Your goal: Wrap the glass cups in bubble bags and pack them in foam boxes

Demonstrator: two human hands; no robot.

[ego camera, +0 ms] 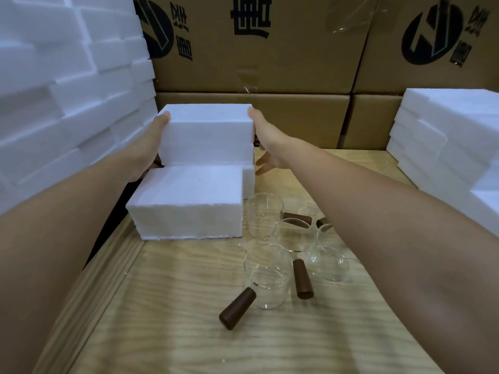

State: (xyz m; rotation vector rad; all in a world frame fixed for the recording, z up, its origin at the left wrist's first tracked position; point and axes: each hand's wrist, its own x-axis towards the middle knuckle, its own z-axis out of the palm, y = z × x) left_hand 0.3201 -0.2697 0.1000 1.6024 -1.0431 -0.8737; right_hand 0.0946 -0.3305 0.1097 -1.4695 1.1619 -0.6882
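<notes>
The left hand (151,147) grips the left end of a white foam box (208,130), palm flat against its side and thumb hooked over the top edge; its other fingers are hidden behind the box. The right hand (266,139) clamps the opposite end, with its thumb on the top right corner and its fingers curled under the lower edge. A faint seam runs along the front of the foam box, and I cannot tell whether the box rests on what is below it or is held just clear. Directly beneath the foam box, a corner of a lower foam block (249,182) peeks out. In front of the foam box and touching that block, a nearer foam box (186,201) sits closed on the wooden table (189,333). In front and to the right of the foam box, several bare glass cups (266,276) with dark wooden handles lie clustered on the table, none in a bubble bag. Left of the foam box rises a tall stack of foam pieces (54,103). Well to its right stands a shorter foam stack (445,136). Behind the foam box are printed cardboard cartons (270,49).
</notes>
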